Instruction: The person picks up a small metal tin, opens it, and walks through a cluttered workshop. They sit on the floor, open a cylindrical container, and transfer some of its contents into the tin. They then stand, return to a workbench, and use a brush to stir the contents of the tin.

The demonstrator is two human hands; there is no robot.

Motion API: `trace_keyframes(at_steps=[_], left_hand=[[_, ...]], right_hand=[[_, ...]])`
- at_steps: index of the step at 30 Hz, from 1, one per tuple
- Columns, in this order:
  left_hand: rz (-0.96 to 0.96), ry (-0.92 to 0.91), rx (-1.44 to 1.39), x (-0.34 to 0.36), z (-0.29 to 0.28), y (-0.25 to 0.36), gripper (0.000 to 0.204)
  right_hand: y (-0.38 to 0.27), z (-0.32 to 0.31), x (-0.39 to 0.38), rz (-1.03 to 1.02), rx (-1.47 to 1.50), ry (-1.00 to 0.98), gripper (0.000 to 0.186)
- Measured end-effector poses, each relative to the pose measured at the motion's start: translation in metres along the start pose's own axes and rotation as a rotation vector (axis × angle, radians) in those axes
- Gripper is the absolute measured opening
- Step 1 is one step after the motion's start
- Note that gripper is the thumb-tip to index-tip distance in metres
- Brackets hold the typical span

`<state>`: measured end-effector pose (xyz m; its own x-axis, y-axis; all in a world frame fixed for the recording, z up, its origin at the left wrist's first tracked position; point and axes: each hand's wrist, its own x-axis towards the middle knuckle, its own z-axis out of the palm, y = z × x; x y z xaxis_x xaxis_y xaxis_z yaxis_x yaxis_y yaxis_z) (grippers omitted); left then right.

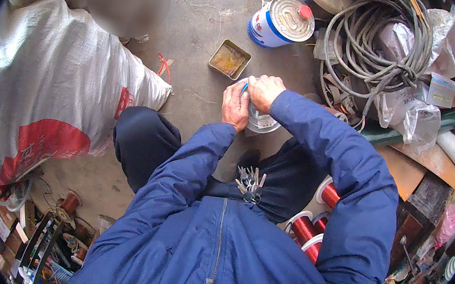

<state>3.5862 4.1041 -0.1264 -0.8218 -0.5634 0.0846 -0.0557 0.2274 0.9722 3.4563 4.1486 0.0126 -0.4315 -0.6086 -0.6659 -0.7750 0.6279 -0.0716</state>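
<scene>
Both my hands meet in front of my knees, over a round, pale container (262, 125) with a whitish label. My left hand (234, 106) is closed at its left side, fingers curled at the top. My right hand (265, 93) is closed in a fist against the left fingertips. A small blue strip (245, 88) shows between the two hands; what it belongs to is hidden by the fingers. Just beyond stands a square open tin (230, 59) with yellowish-brown residue inside.
A blue-and-white metal can (281, 22) with a red cap stands farther off. Coiled grey cable (363, 51) and plastic bags lie at the right. A large white woven sack (70, 77) fills the left. Spools of red wire (303, 228) sit by my right leg.
</scene>
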Motion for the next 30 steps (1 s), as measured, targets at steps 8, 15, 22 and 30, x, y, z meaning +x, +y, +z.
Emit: trace_keyframes(at_steps=[8, 15, 22, 30], left_hand=[[0.0, -0.012, 0.029, 0.0, 0.0, -0.003, 0.037], [-0.013, -0.017, 0.033, -0.001, -0.001, -0.001, 0.037], [-0.004, -0.012, 0.037, 0.0, 0.0, -0.002, 0.037], [-0.008, -0.015, 0.017, -0.001, 0.001, -0.004, 0.037]], right_hand=[[0.001, -0.001, -0.003, 0.371, 0.366, -0.022, 0.061], [-0.002, 0.002, 0.003, 0.385, 0.376, -0.057, 0.058], [0.003, 0.007, -0.006, -0.155, -0.284, 0.066, 0.038], [-0.005, 0.019, -0.011, 0.078, 0.002, 0.238, 0.043]])
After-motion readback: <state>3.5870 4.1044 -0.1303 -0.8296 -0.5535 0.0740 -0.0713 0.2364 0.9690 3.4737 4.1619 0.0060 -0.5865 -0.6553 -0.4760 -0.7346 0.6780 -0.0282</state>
